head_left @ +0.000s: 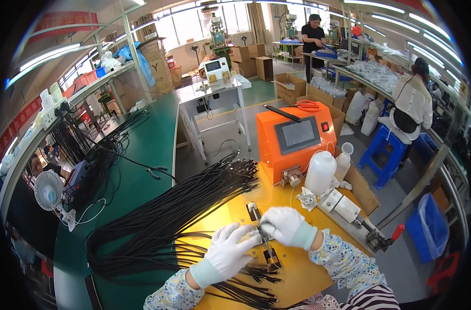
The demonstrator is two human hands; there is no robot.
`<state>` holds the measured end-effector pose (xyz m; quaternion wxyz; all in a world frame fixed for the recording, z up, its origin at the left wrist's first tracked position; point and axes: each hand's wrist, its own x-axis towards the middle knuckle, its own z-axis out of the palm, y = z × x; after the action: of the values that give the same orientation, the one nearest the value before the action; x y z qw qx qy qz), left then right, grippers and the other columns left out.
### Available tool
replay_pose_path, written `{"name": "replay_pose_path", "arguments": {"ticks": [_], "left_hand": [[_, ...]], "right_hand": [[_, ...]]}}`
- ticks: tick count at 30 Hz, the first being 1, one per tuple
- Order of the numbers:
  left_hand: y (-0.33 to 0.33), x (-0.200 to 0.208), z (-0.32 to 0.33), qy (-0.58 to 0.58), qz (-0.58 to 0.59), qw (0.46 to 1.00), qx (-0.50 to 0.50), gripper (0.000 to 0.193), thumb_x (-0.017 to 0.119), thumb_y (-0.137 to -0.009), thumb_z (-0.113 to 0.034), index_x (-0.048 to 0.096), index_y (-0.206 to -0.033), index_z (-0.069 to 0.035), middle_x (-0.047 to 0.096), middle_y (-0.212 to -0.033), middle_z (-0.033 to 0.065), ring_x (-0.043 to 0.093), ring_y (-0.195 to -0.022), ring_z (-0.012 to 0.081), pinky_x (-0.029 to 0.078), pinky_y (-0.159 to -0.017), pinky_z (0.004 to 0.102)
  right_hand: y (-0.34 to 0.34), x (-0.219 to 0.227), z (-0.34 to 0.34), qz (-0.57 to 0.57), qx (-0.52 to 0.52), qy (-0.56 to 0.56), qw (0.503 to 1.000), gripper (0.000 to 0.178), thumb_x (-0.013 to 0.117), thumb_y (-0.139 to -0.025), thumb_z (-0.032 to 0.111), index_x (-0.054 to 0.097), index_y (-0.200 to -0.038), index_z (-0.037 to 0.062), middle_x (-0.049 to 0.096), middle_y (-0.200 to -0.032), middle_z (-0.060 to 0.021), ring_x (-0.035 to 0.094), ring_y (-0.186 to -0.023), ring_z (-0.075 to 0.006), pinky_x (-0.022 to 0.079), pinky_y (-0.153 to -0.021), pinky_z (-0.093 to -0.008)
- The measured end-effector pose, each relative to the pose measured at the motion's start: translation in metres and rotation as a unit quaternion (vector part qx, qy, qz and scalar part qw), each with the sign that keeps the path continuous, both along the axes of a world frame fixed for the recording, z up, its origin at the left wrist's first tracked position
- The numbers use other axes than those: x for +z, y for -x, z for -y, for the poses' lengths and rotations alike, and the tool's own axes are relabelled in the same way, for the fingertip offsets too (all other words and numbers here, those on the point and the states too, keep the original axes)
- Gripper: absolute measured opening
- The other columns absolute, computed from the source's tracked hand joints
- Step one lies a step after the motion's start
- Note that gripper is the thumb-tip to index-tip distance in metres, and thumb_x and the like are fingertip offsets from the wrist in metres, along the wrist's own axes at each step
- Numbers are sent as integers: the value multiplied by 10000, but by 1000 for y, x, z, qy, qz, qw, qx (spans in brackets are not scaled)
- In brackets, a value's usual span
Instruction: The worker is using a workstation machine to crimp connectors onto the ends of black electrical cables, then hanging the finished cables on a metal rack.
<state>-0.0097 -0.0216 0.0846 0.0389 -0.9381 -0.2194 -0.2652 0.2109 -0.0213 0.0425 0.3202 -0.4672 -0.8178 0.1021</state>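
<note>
My left hand [229, 254], in a white glove, reaches to a small metal fixture [269, 253] on the yellow worktop. Its thumb and forefinger are closed together at the fixture's middle. My right hand [286, 226], gloved too, comes in from the other side with its fingers curled together over the same spot. The fingers of both hands hide what they pinch. A thick bundle of black cables [142, 225] lies left of my hands, bent into a loop. More loose cable ends [245, 292] lie below my left hand.
An orange machine [269, 135] with a screen stands beyond my hands; a black bar and red-handled pliers lie on top. Right of it are a white bottle [320, 173] and a red-handled clamp [382, 237]. Dark pliers [155, 172] lie on the green table [153, 139]. Two people are further off.
</note>
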Motion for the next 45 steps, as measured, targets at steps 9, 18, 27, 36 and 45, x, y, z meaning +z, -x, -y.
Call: {"name": "replay_pose_path", "arguments": {"ticks": [9,18,27,36,45], "left_hand": [[-7,-58,-3,314,127,941,8,171,630,-855,-103,658,-1017,-55,649,-840,157,633,-744,342,522,-657,366],[-6,-55,-12,378,127,913,83,174,607,-884,-151,657,-1007,-39,658,-810,160,655,-717,302,523,-653,338],[-7,-77,-10,449,230,861,56,217,582,-908,-151,658,-1047,-3,673,-782,108,620,-684,140,503,-662,271],[-6,-71,-11,519,160,834,96,237,575,-895,-114,649,-1105,-33,668,-858,78,620,-763,147,502,-699,271],[-3,-85,-17,71,-4,993,94,367,581,-792,-97,621,-1157,-114,548,-790,35,568,-731,204,486,-608,328]], "right_hand": [[10,-12,20,-48,79,56,994,133,604,-856,182,598,-892,54,606,-840,-134,598,-806,-336,487,-712,-408],[-4,-9,10,-119,17,130,984,171,607,-874,200,646,-931,44,636,-856,-140,623,-811,-323,504,-714,-372],[-1,-16,12,-227,-6,319,920,181,633,-877,173,667,-947,9,666,-798,-118,623,-722,-173,495,-697,-300],[1,-12,13,-154,-36,248,956,167,656,-852,201,682,-939,61,675,-833,-95,646,-758,-219,500,-699,-321],[-9,-24,-6,41,-15,2,999,118,656,-810,199,683,-852,92,630,-788,-63,613,-769,-274,492,-685,-379]]}}
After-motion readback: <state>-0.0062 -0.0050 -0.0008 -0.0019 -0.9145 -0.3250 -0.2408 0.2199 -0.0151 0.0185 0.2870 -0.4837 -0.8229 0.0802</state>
